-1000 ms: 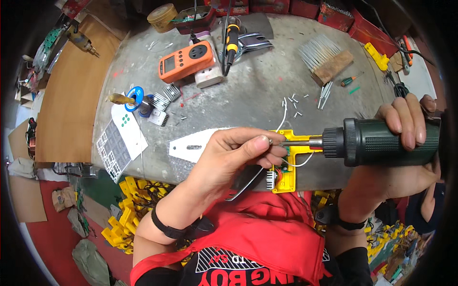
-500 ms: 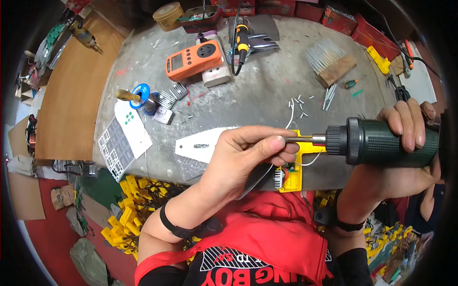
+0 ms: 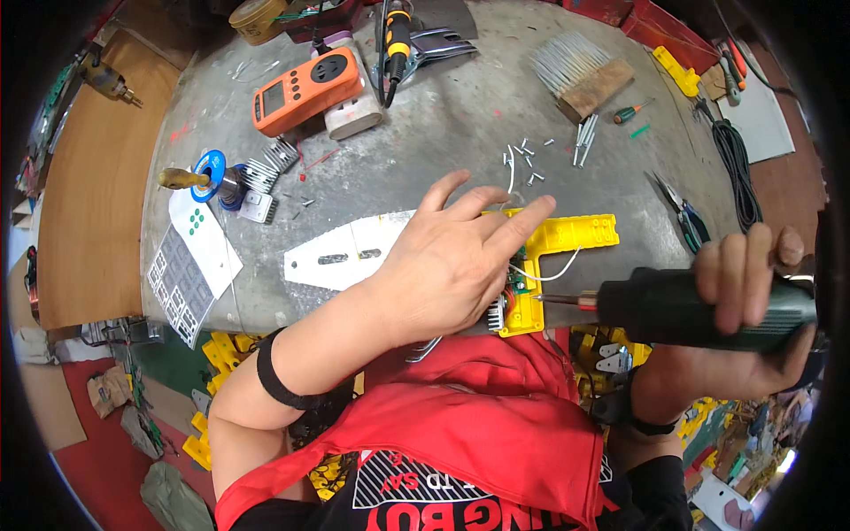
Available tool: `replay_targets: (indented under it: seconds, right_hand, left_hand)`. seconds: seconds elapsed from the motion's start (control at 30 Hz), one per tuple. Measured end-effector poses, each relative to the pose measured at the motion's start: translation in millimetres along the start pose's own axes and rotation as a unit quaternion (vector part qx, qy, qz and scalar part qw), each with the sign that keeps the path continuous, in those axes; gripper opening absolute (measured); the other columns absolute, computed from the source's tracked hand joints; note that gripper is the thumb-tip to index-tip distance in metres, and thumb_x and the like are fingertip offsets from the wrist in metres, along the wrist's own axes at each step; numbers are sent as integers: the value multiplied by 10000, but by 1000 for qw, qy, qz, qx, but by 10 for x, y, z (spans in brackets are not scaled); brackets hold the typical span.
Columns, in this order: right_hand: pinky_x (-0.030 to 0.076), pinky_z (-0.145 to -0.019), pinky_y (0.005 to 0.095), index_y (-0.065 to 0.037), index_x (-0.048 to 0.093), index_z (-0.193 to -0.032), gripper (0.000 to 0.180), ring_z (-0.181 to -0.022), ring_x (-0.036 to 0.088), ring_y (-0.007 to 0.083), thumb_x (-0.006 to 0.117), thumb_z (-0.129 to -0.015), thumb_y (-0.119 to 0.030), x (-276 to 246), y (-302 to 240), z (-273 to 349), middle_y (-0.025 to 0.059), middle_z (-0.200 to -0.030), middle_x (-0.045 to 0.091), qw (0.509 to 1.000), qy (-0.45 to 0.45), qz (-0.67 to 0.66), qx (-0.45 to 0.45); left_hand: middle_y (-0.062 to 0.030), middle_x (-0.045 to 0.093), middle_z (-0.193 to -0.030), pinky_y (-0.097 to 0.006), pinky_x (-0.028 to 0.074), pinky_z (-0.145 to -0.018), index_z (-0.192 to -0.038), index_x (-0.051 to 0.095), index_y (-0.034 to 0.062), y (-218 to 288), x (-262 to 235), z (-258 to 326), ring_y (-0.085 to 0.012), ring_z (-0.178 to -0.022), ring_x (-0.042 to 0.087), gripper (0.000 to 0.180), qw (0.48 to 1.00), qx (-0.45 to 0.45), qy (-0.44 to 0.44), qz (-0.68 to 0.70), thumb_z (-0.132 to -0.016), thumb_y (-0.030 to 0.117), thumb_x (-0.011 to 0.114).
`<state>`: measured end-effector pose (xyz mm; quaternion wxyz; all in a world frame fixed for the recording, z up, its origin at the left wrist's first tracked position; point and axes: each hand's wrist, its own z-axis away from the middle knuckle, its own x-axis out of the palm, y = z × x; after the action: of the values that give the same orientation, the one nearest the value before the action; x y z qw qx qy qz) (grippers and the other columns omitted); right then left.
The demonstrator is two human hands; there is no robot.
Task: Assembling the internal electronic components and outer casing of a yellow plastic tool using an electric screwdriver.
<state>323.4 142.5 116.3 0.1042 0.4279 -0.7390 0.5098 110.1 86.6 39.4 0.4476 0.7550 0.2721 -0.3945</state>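
My left hand (image 3: 452,265) lies flat, fingers spread, on a yellow plastic housing (image 3: 567,239) near the front edge of the grey workbench (image 3: 443,124). A small circuit board with white wires (image 3: 518,279) shows inside the housing under my fingertips. A dark green electric screwdriver (image 3: 699,310) is gripped in my right hand (image 3: 753,283), level, with its bit tip (image 3: 542,299) just right of the housing's lower end. A white flat metal plate (image 3: 341,252) pokes out to the left beneath my left wrist.
Loose screws (image 3: 531,159) lie beyond the housing. Further back are a wooden brush (image 3: 584,75), an orange meter (image 3: 301,88) and a soldering tool (image 3: 397,31). Pliers (image 3: 682,212) and a black cable (image 3: 735,168) lie right; a blue tape roll (image 3: 211,168) and printed sheet (image 3: 190,265) lie left.
My left hand opened from pinching at the screwdriver bit to lying flat on the housing, which now rests on the bench. The screwdriver dropped lower and drew back to the right.
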Motion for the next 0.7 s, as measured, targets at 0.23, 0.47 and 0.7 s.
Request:
replay_targets:
  seconds: [0.23,0.47,0.7]
  right_hand:
    - [354,-614,275,-27,444,-1150,534,-598,432,112,518,-835,-451,-27,244,150,15,-739,446,993,-38,113,5]
    - [390,-640,306,-33,443,-1161,542,-616,475,143,560,-840,-453,-60,381,90,39,-746,477,978,-147,145,16]
    - [423,-667,318,-25,429,-1135,562,-639,518,158,615,-828,-458,90,377,97,50,-740,498,961,-130,230,82]
  left_hand:
    - [-99,648,-1048,-475,346,-986,-1366,388,48,-85,85,38,-302,-1057,538,608,1000,-12,6,-13,-772,15,515]
    - [-119,640,-976,-425,423,-870,-1328,432,53,-13,78,15,-313,-979,570,617,999,-45,8,-17,-723,35,549]
    - [-150,635,-985,-422,460,-786,-1305,474,81,-25,119,34,-327,-932,590,587,998,-54,34,11,-724,52,553]
